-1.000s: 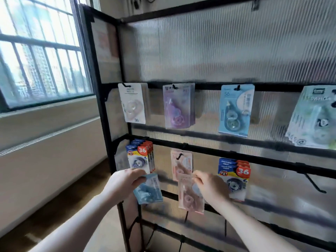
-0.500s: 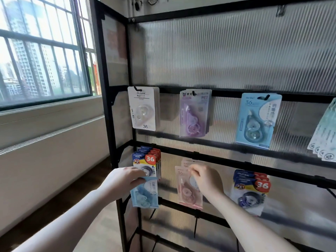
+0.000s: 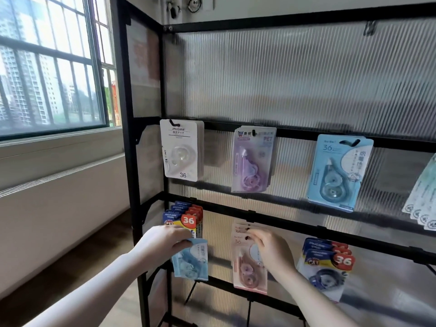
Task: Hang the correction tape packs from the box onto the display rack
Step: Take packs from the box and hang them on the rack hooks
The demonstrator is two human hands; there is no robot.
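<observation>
My right hand (image 3: pixel 271 250) pinches the top of a pink correction tape pack (image 3: pixel 246 272) at the middle hook of the black display rack (image 3: pixel 290 221), where other pink packs hang behind it. My left hand (image 3: pixel 162 243) holds a light blue correction tape pack (image 3: pixel 191 261) just below the left hook's blue-and-red packs (image 3: pixel 185 217). The box is out of view.
The upper bar carries white packs (image 3: pixel 180 151), purple packs (image 3: pixel 253 160), a blue pack (image 3: pixel 337 172) and pale green packs (image 3: pixel 423 201) at the right edge. More blue-and-red packs (image 3: pixel 328 265) hang lower right. A window (image 3: pixel 49 67) and a wall lie to the left.
The view has lifted and closed in on the rack. My right hand has raised the pink pack to the middle hook, against the packs hanging there. My left hand still holds the blue pack.
</observation>
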